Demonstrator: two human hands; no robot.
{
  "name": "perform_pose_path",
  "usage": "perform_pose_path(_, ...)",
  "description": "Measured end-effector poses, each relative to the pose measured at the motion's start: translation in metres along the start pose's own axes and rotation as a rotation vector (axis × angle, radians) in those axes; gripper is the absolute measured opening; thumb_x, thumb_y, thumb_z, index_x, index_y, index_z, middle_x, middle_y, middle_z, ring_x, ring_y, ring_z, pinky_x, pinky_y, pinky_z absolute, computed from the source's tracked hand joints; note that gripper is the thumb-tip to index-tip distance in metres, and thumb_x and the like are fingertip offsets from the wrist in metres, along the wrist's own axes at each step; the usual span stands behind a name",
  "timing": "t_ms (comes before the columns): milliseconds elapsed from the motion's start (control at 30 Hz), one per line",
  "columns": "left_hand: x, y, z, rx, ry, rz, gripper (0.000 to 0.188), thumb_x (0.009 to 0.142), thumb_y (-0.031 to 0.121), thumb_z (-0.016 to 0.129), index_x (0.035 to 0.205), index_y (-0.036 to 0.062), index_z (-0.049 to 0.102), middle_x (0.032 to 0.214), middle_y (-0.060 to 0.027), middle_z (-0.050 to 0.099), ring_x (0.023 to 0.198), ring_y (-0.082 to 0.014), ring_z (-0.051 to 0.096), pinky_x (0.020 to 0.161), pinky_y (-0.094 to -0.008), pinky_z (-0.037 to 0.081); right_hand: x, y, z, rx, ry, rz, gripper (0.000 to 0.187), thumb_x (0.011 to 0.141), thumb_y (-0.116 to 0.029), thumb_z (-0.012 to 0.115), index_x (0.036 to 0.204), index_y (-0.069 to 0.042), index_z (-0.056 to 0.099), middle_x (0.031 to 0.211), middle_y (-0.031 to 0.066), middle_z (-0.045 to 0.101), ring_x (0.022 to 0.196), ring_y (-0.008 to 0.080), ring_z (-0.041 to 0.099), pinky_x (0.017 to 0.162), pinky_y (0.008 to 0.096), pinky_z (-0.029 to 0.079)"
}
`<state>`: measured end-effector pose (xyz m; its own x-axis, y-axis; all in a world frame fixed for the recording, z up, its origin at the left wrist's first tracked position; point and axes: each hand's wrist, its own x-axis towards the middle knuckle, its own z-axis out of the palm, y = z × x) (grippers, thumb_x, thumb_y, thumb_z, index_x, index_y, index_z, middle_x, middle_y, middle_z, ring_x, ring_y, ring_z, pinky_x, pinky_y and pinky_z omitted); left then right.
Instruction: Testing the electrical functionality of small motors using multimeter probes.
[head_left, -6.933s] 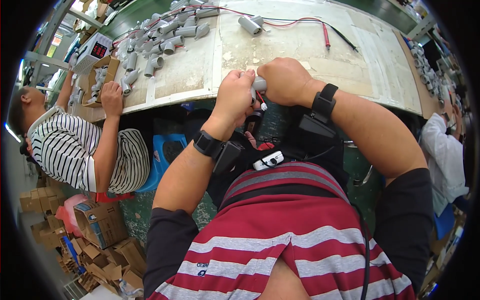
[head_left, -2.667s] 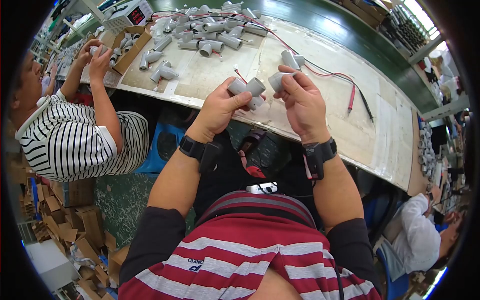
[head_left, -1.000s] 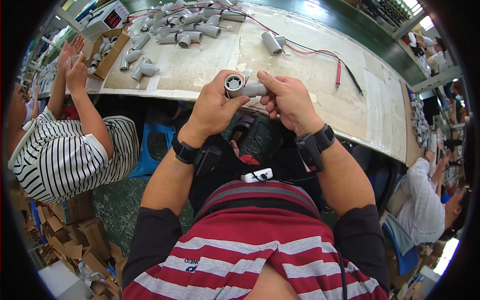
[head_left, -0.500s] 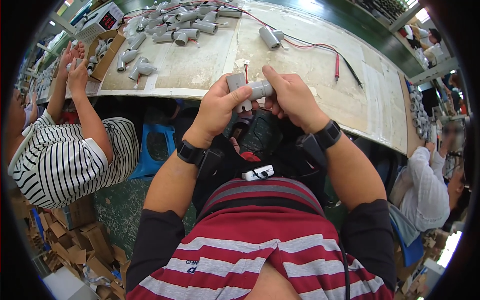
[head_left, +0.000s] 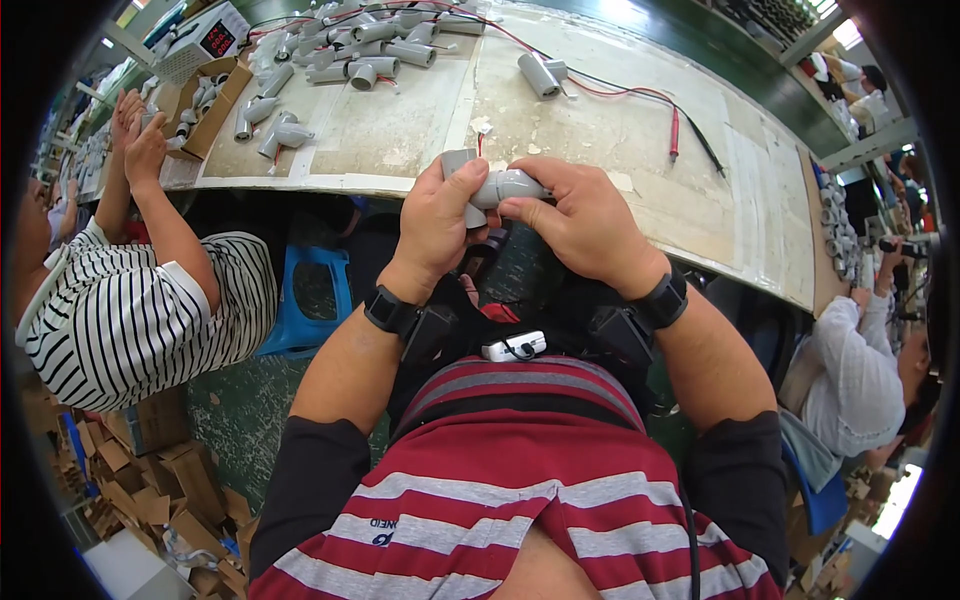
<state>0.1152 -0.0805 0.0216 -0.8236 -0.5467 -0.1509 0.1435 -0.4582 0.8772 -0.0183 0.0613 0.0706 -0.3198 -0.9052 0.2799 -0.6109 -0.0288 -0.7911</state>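
Observation:
My left hand [head_left: 430, 222] is closed around the flat end of a grey plastic tube housing [head_left: 507, 186]. From the other side my right hand [head_left: 590, 218] grips its rounded branch, thumb along the lower side and fingers over the top. The housing is held in the air just off the table's near edge. A short red wire with a white plug [head_left: 482, 131] sticks up from it. My fingers hide part of the housing's underside.
On the worktable [head_left: 400, 160], similar grey housings [head_left: 375, 45] are heaped at the far left, with a pair [head_left: 541, 75] farther right. Red and black test probes [head_left: 675, 135] lie at right. A cardboard box [head_left: 215, 110] stands beside a co-worker [head_left: 150, 310] and blue stool [head_left: 305, 295].
My right hand has turned and shifted its grip, its thumb now below the branch rather than above. The housing has rotated slightly, and my left thumb has moved up it.

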Motion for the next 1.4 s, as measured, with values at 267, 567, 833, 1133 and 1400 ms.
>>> perform_pose_path(267,-0.003,-0.001,0.005,0.022,-0.026,0.025,0.03,0.103,0.033,0.063,0.112,0.0053,0.057,0.084,-0.0065,0.067,0.058,-0.0115,0.062,0.046,-0.0227,0.047,-0.006,-0.009,0.001,0.336,0.023,0.33,0.029,0.092,-0.015,0.075,0.115,0.001,0.07,0.09,0.0138,0.074,0.079,0.019,0.068,0.075,0.0325,0.054)
perform_pose_path(567,-0.012,0.002,0.011,-0.015,0.017,-0.051,0.028,0.103,0.033,0.063,0.111,0.0063,0.056,0.082,-0.0059,0.066,0.057,-0.0105,0.061,0.045,-0.0217,0.045,-0.006,-0.008,-0.004,-0.018,-0.065,0.031,0.025,0.094,-0.014,0.073,0.114,0.0,0.07,0.09,0.0153,0.074,0.075,0.0254,0.07,0.072,0.0325,0.054)
perform_pose_path(833,-0.011,0.006,0.008,0.196,-0.049,0.018,0.029,0.102,0.034,0.064,0.109,0.0069,0.057,0.077,-0.005,0.065,0.053,-0.0097,0.058,0.044,-0.0218,0.043,-0.009,-0.001,-0.002,0.0,-0.074,0.014,0.03,0.09,-0.014,0.075,0.116,-0.001,0.068,0.088,0.0162,0.073,0.079,0.0322,0.072,0.075,0.0348,0.055)
perform_pose_path(1133,-0.003,0.017,0.03,0.128,-0.026,-0.321,0.031,0.102,0.033,0.066,0.105,0.0031,0.057,0.073,-0.0073,0.066,0.049,-0.0102,0.057,0.044,-0.0237,0.045,0.001,0.015,0.011,-0.719,-0.003,0.003,0.024,0.081,-0.019,0.077,0.096,-0.005,0.066,0.086,0.0165,0.073,0.079,0.0386,0.071,0.073,0.0468,0.057)
perform_pose_path(1400,-0.01,-0.01,0.022,0.539,0.07,0.278,0.033,0.101,0.032,0.067,0.104,0.0008,0.057,0.075,-0.0121,0.069,0.057,-0.0162,0.066,0.05,-0.0302,0.05,0.01,0.025,0.017,-0.49,-0.13,0.1,0.027,0.077,-0.024,0.078,0.096,-0.008,0.067,0.083,0.0159,0.072,0.081,0.0402,0.071,0.073,0.0504,0.056)
